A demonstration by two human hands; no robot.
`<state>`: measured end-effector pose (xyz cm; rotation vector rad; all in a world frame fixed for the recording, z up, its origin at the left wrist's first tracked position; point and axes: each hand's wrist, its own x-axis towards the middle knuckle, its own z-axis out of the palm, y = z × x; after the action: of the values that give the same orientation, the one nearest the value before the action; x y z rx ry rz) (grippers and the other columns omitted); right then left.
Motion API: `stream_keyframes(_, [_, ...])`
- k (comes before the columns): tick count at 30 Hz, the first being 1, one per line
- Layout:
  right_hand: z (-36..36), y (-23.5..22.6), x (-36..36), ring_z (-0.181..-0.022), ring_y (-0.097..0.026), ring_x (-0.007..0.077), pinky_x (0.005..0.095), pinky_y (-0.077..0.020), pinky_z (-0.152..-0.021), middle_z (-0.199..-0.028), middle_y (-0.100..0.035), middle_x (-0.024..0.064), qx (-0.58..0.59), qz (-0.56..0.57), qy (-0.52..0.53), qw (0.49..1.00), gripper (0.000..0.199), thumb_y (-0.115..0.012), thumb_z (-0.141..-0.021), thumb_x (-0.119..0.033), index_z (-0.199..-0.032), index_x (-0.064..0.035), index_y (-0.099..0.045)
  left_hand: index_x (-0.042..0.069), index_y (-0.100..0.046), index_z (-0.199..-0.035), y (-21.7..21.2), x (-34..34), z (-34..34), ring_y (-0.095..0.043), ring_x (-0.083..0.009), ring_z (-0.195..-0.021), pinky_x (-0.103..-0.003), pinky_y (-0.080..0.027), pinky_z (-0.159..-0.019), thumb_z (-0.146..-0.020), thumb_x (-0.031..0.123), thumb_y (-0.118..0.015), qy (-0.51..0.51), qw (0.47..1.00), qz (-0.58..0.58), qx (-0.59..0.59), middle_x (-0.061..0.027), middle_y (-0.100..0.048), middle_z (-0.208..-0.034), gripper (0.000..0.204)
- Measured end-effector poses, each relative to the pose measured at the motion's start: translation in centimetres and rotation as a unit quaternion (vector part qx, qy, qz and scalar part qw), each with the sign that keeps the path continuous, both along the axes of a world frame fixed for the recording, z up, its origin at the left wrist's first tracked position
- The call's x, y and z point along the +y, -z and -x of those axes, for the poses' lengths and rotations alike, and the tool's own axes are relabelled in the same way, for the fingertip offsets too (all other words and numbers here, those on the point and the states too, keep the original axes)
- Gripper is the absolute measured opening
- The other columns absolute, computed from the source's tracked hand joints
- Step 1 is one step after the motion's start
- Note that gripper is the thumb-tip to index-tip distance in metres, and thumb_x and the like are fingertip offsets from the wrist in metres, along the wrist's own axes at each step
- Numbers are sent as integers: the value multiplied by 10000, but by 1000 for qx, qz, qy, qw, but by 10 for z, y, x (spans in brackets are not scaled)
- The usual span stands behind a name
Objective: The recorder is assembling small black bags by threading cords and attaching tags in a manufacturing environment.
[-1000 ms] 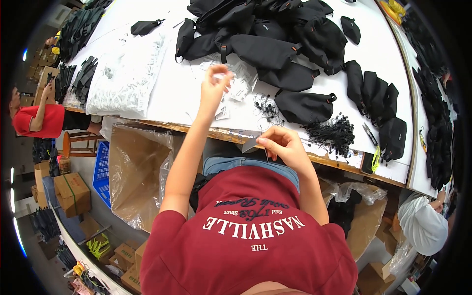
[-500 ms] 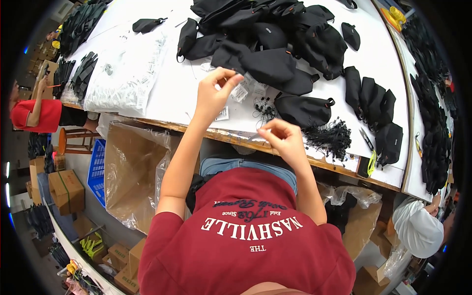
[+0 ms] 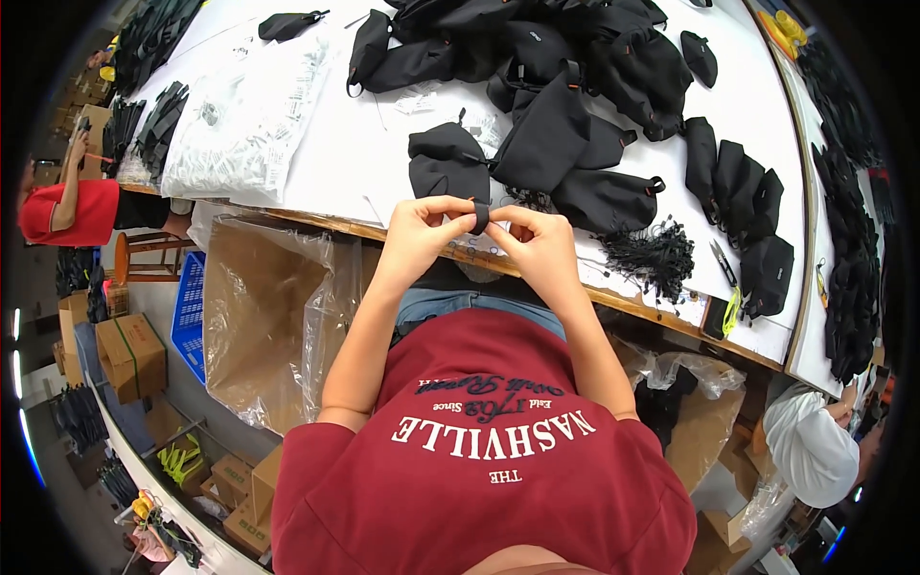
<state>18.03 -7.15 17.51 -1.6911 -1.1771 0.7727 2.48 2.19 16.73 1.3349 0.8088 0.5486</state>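
Near the table's front edge, a small black fabric loop (image 3: 481, 218) is pinched between my two hands. My left hand (image 3: 420, 235) has its thumb and fingers closed on the loop's left side. On its right side, the fingertips of my right hand (image 3: 539, 244) are closed too. Just beyond my hands lie a black zippered pouch (image 3: 446, 163) and a larger black pouch (image 3: 544, 134). Which pouch the loop belongs to, I cannot tell. Another black pouch (image 3: 609, 199) rests to the right, beside a bundle of black cords (image 3: 652, 259).
A heap of black pouches (image 3: 537, 43) covers the far table. At left sits a clear bag of white tags (image 3: 240, 144). Scissors (image 3: 724, 261) lie at right near more pouches (image 3: 767, 273). Below the table edge stand a plastic-lined carton (image 3: 273, 316) and a blue crate (image 3: 189, 316).
My hands, apart before, have come together at the table edge and now pinch the black loop. The pouches just beyond have shifted, and one now lies in front of my left hand.
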Motion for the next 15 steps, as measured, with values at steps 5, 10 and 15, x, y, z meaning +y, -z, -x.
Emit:
stream_keyframes(5, [1,9,1,-441,-424,100,267,-340,-452,-503,-489,43,-51,-26,-10,998,160,-691,-782,-193,-898,-87,-717,-8,-683,-912,-11,-7,-2,-426,-14,-626,-176,-366,-564,-821,27,-667,-12,979,-171,110,16,-618,-815,98])
stream_keyframes(10, [-10,20,-1,-677,-513,39,187,-386,-599,-738,-551,-32,326,-72,-20,943,175,-656,-860,-114,-954,-48,-524,25,-656,-862,-20,-12,-6,-427,-34,-596,-180,-364,-563,-819,51,-663,-136,963,-232,23,-4,-620,-885,50])
stream_keyframes(15, [-25,1,-12,-776,-562,72,211,-413,-701,-829,-601,19,373,-55,-46,925,123,-639,-865,-90,-910,-62,-528,13,-609,-884,-30,-18,-5,-510,-37,-669,-183,-401,-611,-869,69,-629,-107,987,-54,-103,-3,-610,-826,62])
